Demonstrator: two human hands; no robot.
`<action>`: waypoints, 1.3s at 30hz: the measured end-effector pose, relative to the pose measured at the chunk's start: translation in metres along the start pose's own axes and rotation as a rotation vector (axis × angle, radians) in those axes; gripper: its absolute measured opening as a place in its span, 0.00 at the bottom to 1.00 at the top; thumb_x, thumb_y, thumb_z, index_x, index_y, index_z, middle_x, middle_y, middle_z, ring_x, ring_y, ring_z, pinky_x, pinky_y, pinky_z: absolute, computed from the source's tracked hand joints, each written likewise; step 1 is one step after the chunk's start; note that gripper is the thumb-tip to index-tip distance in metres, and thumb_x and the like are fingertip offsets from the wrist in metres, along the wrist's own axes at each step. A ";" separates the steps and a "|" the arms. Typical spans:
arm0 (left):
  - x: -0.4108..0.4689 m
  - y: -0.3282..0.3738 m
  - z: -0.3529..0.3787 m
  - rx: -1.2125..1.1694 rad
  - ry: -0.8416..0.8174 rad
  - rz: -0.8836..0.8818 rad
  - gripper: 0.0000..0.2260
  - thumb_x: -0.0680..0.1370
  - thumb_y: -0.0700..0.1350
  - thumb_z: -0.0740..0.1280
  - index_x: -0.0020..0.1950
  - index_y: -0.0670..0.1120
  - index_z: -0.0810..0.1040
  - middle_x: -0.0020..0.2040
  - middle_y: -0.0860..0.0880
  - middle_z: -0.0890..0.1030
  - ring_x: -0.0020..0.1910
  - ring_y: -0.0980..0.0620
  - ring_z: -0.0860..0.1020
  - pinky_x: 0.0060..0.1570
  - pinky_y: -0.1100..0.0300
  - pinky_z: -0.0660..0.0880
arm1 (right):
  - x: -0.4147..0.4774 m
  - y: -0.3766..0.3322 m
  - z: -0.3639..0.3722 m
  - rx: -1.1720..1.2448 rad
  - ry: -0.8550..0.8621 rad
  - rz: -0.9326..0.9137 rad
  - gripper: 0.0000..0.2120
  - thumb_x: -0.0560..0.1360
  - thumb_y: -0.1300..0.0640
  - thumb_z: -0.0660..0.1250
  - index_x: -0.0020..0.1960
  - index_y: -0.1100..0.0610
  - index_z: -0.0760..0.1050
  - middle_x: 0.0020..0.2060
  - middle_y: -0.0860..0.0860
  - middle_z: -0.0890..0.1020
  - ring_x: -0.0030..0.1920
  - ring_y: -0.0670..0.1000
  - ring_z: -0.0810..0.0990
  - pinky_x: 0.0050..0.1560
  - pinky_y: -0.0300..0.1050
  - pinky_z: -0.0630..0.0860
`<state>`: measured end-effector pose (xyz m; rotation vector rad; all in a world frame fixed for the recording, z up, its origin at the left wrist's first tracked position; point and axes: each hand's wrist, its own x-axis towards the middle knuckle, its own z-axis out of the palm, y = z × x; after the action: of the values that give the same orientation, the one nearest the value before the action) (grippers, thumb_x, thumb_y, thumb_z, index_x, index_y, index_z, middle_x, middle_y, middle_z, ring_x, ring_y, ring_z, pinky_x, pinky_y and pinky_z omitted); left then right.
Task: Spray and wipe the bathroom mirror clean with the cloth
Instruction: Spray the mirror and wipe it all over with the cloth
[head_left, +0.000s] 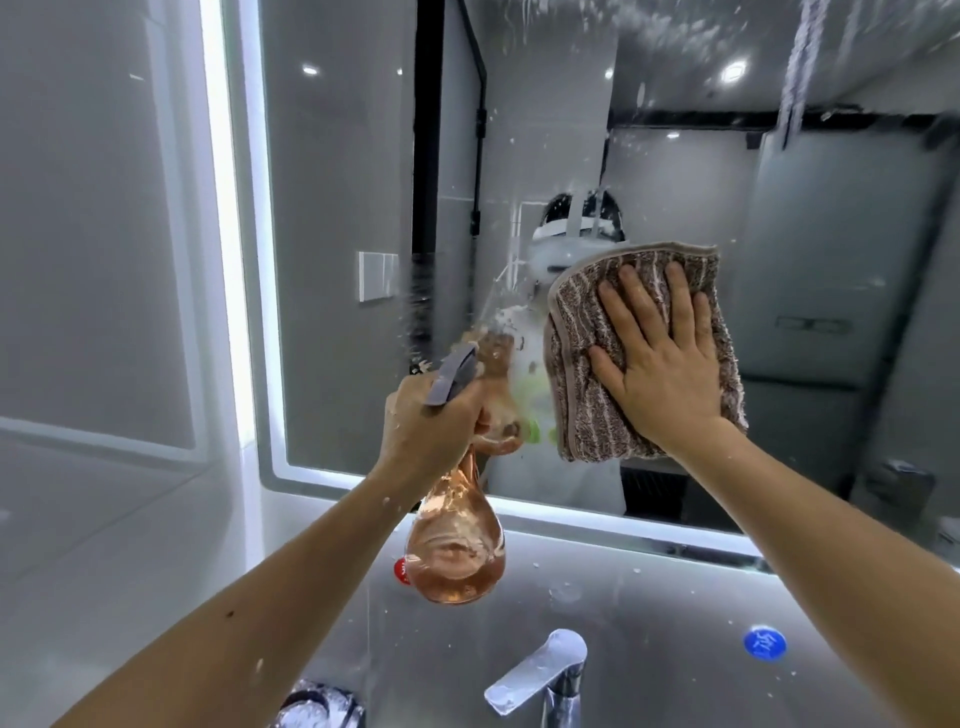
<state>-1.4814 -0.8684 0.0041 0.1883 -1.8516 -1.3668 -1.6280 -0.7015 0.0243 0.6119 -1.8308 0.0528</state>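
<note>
Two hands (660, 358) mid-mirror (337, 208), edges apart.

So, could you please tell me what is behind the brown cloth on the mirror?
The right hand presses the brown cloth flat against the mirror, so glass lies behind it. Whether that patch is wet or dirty is hidden. Droplets and streaks show on the glass around it.

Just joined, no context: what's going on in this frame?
A person is cleaning a mirror. The right hand presses a cloth flat on the glass. The left hand grips a spray bottle aimed at the mirror. Droplets and streaks still cover the glass above, over a faucet.
</note>
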 end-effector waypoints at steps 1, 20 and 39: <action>-0.001 -0.002 -0.001 0.018 -0.013 0.002 0.11 0.74 0.44 0.64 0.37 0.38 0.80 0.36 0.36 0.82 0.35 0.44 0.80 0.43 0.49 0.79 | 0.000 -0.001 0.000 0.003 -0.001 0.009 0.29 0.76 0.40 0.47 0.74 0.52 0.53 0.74 0.52 0.60 0.73 0.58 0.48 0.71 0.51 0.38; -0.007 -0.024 0.003 0.047 -0.153 -0.083 0.08 0.69 0.45 0.62 0.37 0.42 0.78 0.32 0.37 0.76 0.32 0.45 0.73 0.34 0.51 0.74 | 0.000 -0.007 0.003 0.010 0.025 0.027 0.30 0.77 0.41 0.48 0.74 0.53 0.52 0.74 0.52 0.59 0.73 0.59 0.48 0.71 0.49 0.35; 0.013 -0.073 -0.065 0.069 0.053 -0.034 0.18 0.68 0.53 0.65 0.39 0.37 0.75 0.36 0.34 0.79 0.35 0.37 0.76 0.41 0.43 0.77 | 0.005 -0.143 0.041 0.016 0.114 -0.176 0.28 0.76 0.42 0.53 0.73 0.53 0.61 0.71 0.52 0.66 0.72 0.58 0.55 0.71 0.54 0.44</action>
<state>-1.4700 -0.9520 -0.0459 0.2898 -1.8608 -1.3089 -1.6035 -0.8403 -0.0232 0.7642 -1.6626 -0.0148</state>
